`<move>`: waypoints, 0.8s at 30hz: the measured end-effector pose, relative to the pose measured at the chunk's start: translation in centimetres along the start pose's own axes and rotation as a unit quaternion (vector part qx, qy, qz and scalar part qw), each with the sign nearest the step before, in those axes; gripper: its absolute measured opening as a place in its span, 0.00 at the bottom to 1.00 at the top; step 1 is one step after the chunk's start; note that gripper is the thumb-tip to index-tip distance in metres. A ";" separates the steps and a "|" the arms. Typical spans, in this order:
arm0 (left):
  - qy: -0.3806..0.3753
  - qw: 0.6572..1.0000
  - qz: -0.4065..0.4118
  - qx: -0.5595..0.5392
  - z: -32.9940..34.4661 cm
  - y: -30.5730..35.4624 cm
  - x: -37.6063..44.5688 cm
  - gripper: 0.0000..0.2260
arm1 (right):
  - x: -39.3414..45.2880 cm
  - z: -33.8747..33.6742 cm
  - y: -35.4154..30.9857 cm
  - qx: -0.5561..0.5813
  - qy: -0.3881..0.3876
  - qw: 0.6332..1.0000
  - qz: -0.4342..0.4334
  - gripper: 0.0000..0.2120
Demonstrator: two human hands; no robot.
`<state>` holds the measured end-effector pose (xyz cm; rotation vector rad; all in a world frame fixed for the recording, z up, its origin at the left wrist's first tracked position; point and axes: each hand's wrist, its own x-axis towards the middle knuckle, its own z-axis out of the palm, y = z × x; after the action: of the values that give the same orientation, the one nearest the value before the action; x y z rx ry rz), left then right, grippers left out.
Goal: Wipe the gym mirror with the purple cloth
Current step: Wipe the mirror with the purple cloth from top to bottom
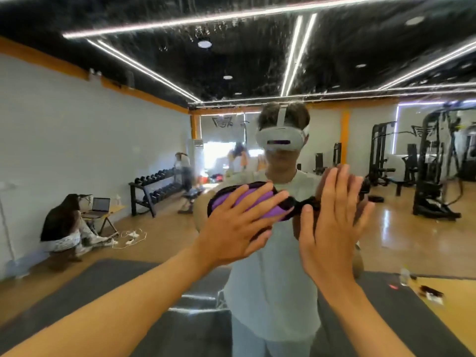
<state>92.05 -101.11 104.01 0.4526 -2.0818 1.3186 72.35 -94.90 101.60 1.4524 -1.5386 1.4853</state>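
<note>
The left hand [231,225] lies flat, fingers spread, pressing the purple cloth [253,202] against the gym mirror [103,130] at its middle. Just right of it, the right hand [332,228] is open and upright, its thumb touching the cloth's dark bunched end.

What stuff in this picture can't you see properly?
- Purple cloth: head view, mostly covered by the left hand.
- Right hand: only its back shows; contact with the mirror is hidden.
- Dumbbell rack: reflected, too small and blurred to count weights.
- Floor items: blurred near the right edge.
</note>
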 end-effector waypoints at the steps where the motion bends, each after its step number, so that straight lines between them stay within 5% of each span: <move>1: 0.005 1.000 0.008 0.004 -0.2 -0.6 0.7 0.22 | 0.3 -0.3 0.6 -0.002 -0.004 1.000 -0.001 0.33; 8: 0.136 0.971 -0.199 -0.003 -3.7 -6.2 16.8 0.24 | 0.7 -1.0 1.7 -0.018 0.000 1.000 -0.019 0.32; 13: 0.127 0.989 -0.078 0.010 -2.9 -3.7 20.4 0.25 | 0.3 -1.1 2.2 0.018 0.023 1.000 -0.002 0.31; 18: 0.035 0.993 0.095 -0.055 -0.8 -0.4 12.1 0.24 | -1.4 -1.3 4.8 0.018 0.025 0.999 0.026 0.32; 24: -0.003 0.994 0.101 -0.031 -0.3 -0.6 8.2 0.23 | -1.5 -1.0 5.0 -0.030 0.015 0.999 0.020 0.33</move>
<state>86.36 -100.79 109.89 0.2236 -2.2125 1.3608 67.84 -94.51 98.74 1.3680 -1.5891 1.4637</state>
